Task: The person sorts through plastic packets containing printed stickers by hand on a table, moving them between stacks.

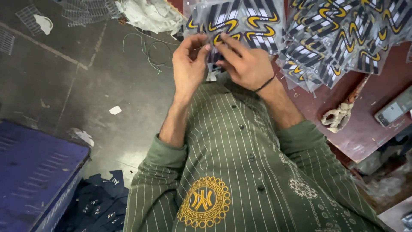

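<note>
Looking down at the floor side first: there's a blue crate at the near left with a heap of dark cloth just beside it, and a few paper scraps on the concrete. Further off, some wire mesh and crumpled white sheets.

In the middle, both hands are up over the green striped shirt. The left hand has its fingers curled in, pinching the edge of a patch, black with yellow and white stripes. The right hand, black band on the wrist, pinches the same patch from the other side, fingertips nearly touching the left's.

To the right, a big pile of patches is spread over a dark red table, with a phone near its right edge.
</note>
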